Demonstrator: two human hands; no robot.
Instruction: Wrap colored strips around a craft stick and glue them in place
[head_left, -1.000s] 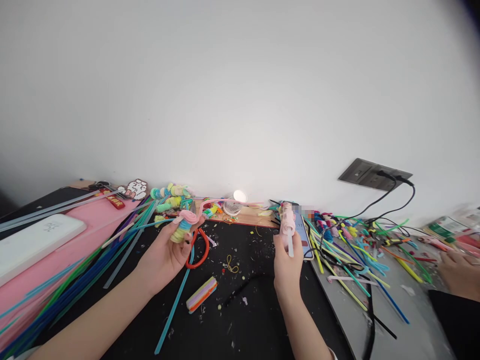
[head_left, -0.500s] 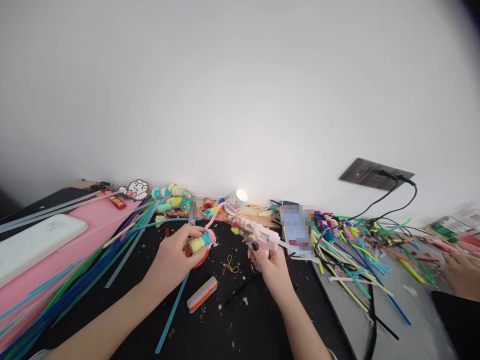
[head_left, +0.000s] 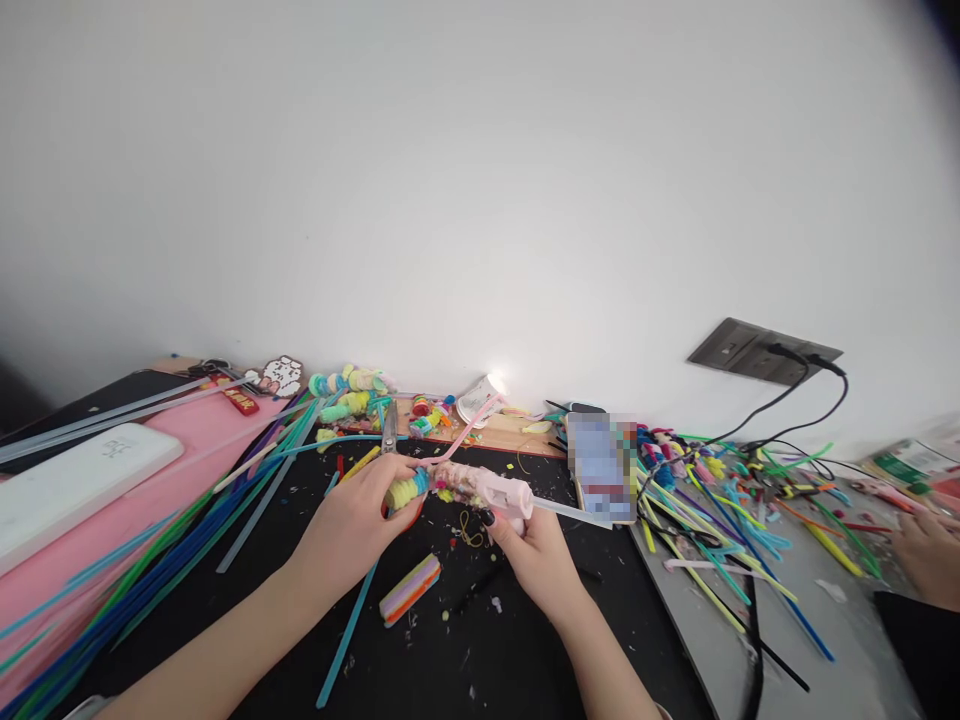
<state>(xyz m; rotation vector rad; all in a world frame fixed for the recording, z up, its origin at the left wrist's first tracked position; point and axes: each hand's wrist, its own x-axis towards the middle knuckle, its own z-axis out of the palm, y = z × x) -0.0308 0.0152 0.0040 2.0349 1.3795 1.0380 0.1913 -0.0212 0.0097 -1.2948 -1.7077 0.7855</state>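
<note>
My left hand is closed round a small stack of coiled pipe cleaners in yellow, green and blue, with a pink pipe cleaner trailing up from it. My right hand grips a pink glue gun, a dark-nailed finger on its trigger. The gun lies level and its nozzle points left, right against the coiled stack. A clear glue stick sticks out of the gun's back. Both hands hover just above the black mat.
A striped block, a teal stick, scissors and scraps lie on the mat. Long pipe cleaners fan over a pink sheet with a white case at left. A phone and tangled pipe cleaners lie at right; another person's hand is at far right.
My right hand has swung the glue gun from upright down to level and leftwards to the coiled stack. My left hand has lowered the stack towards the mat and turned it.
</note>
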